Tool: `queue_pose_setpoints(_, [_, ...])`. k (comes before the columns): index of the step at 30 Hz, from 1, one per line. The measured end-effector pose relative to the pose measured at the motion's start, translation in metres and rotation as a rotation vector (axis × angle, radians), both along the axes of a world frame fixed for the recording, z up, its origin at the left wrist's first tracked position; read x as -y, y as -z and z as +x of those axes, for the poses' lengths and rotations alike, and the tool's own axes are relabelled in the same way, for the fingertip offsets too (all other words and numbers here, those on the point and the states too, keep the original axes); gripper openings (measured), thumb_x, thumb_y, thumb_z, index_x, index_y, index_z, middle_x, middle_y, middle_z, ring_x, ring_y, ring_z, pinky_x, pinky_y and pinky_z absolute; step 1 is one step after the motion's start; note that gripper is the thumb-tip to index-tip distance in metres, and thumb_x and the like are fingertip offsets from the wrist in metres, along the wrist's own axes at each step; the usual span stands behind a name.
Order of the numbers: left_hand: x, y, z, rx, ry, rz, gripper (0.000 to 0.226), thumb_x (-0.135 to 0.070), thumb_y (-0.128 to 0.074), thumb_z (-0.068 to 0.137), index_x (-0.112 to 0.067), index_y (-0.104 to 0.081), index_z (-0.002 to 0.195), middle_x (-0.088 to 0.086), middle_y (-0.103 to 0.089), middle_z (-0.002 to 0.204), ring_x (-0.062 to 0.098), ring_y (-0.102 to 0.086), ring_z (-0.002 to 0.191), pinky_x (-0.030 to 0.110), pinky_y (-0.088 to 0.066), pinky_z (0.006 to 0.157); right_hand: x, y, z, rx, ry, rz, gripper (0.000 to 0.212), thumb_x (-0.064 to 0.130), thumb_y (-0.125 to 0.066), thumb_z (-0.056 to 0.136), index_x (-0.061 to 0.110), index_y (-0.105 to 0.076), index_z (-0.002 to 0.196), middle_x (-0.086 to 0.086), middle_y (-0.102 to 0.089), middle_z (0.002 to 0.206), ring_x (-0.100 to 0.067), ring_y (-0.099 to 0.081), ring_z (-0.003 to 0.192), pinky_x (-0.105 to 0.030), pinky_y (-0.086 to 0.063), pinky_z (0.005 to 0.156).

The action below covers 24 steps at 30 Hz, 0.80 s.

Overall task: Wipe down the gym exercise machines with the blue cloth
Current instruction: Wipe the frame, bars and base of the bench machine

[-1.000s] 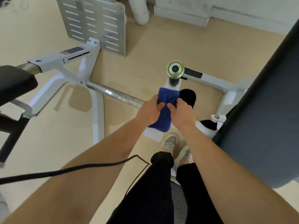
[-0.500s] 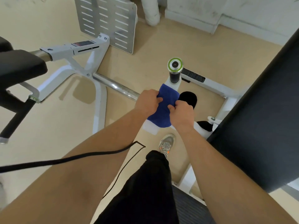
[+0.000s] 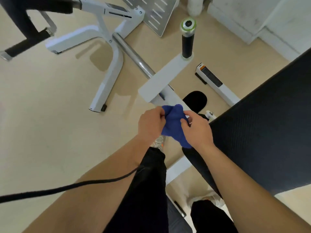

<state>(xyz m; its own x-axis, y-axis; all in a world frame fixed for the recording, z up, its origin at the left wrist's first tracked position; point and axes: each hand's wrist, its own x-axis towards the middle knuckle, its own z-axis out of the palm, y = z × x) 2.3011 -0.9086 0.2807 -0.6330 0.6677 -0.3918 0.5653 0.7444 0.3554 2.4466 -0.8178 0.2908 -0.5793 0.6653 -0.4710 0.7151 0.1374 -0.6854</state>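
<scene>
Bright, even indoor light falls on the beige floor (image 3: 42, 132), with only pale, soft-edged shadows beside the white frame leg (image 3: 107, 78). A thin glare streak runs along the chrome bar (image 3: 133, 54). The green-ringed handle cap (image 3: 188, 25) is smeared by motion blur, while the blue cloth (image 3: 173, 125) is fairly sharp. Wide-angle stretch swells the frame's lower edges
</scene>
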Motion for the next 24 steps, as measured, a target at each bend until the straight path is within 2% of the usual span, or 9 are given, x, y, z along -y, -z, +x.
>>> queue_pose_setpoints(3, [0.003,0.029,0.02,0.079,-0.227,0.139,0.009,-0.02,-0.057,0.089,-0.018,-0.063,0.096,0.001,-0.068,0.085,0.025,-0.062,0.078,0.038,-0.05,0.071,-0.013,0.017,0.006,0.037,-0.069,0.143,0.031,0.033,-0.054,0.099,0.026,-0.059,0.129,0.002,-0.069,0.109,-0.022,-0.065,0.097,-0.04,-0.054,0.082])
queue_pose_setpoints(8, [-0.021,0.073,0.032,0.203,-0.641,0.368,0.011,-0.018,-0.055,0.092,-0.016,-0.06,0.102,-0.007,-0.064,0.09,0.015,-0.061,0.082,0.028,-0.046,0.072,-0.049,0.051,-0.035,-0.021,-0.108,0.319,0.027,0.027,-0.052,0.098,0.024,-0.064,0.122,0.003,-0.067,0.113,-0.019,-0.062,0.098,-0.032,-0.047,0.079])
queue_pose_setpoints(11, [-0.037,0.107,0.032,0.336,-0.808,0.382,0.015,-0.018,-0.048,0.098,-0.013,-0.056,0.11,-0.006,-0.06,0.093,0.014,-0.059,0.083,0.027,-0.044,0.073,-0.059,0.091,-0.058,0.017,-0.176,0.207,0.031,0.02,-0.051,0.099,0.016,-0.062,0.127,-0.007,-0.064,0.12,-0.025,-0.062,0.107,-0.034,-0.048,0.088])
queue_pose_setpoints(14, [-0.053,0.137,0.044,0.55,-0.826,0.393,0.022,-0.026,-0.042,0.103,-0.011,-0.05,0.118,-0.007,-0.057,0.091,0.01,-0.055,0.077,0.022,-0.038,0.062,-0.056,0.122,-0.064,0.163,-0.348,0.042,0.046,0.025,-0.043,0.104,0.011,-0.039,0.147,-0.012,-0.051,0.141,-0.031,-0.053,0.124,-0.035,-0.042,0.097])
queue_pose_setpoints(15, [-0.057,0.146,0.048,0.591,-0.813,0.413,0.021,-0.026,-0.041,0.104,-0.011,-0.049,0.116,-0.006,-0.057,0.088,0.008,-0.054,0.073,0.021,-0.038,0.059,-0.056,0.127,-0.062,0.179,-0.367,0.017,0.051,0.027,-0.04,0.105,0.012,-0.03,0.152,-0.012,-0.047,0.146,-0.03,-0.051,0.127,-0.036,-0.041,0.1])
queue_pose_setpoints(17, [-0.065,0.162,0.05,0.599,-0.776,0.421,0.015,-0.022,-0.037,0.105,-0.01,-0.047,0.105,-0.005,-0.053,0.079,0.007,-0.05,0.065,0.017,-0.037,0.055,-0.06,0.136,-0.06,0.153,-0.36,-0.007,0.051,0.027,-0.034,0.107,0.014,-0.024,0.154,-0.011,-0.048,0.144,-0.029,-0.053,0.123,-0.036,-0.041,0.096])
queue_pose_setpoints(20, [-0.074,0.171,0.041,0.515,-0.751,0.377,0.024,-0.024,-0.029,0.108,-0.009,-0.048,0.105,-0.009,-0.047,0.075,0.003,-0.045,0.063,0.011,-0.034,0.048,-0.076,0.148,-0.075,0.158,-0.359,-0.059,0.043,0.028,-0.029,0.108,0.014,-0.036,0.148,-0.014,-0.058,0.131,-0.03,-0.057,0.113,-0.038,-0.045,0.094])
queue_pose_setpoints(22, [-0.076,0.173,0.038,0.5,-0.781,0.396,0.03,-0.027,-0.027,0.108,-0.009,-0.051,0.105,-0.01,-0.048,0.076,0.003,-0.047,0.065,0.01,-0.034,0.048,-0.086,0.156,-0.092,0.168,-0.352,-0.048,0.041,0.029,-0.026,0.109,0.008,-0.051,0.133,-0.016,-0.062,0.123,-0.028,-0.059,0.106,-0.037,-0.044,0.094])
queue_pose_setpoints(24, [-0.076,0.173,0.037,0.498,-0.827,0.437,0.029,-0.026,-0.031,0.107,-0.01,-0.051,0.095,-0.008,-0.05,0.073,0.004,-0.047,0.063,0.01,-0.035,0.048,-0.09,0.161,-0.104,0.163,-0.342,-0.029,0.045,0.03,-0.024,0.109,0.004,-0.058,0.119,-0.015,-0.064,0.114,-0.024,-0.057,0.097,-0.032,-0.04,0.085])
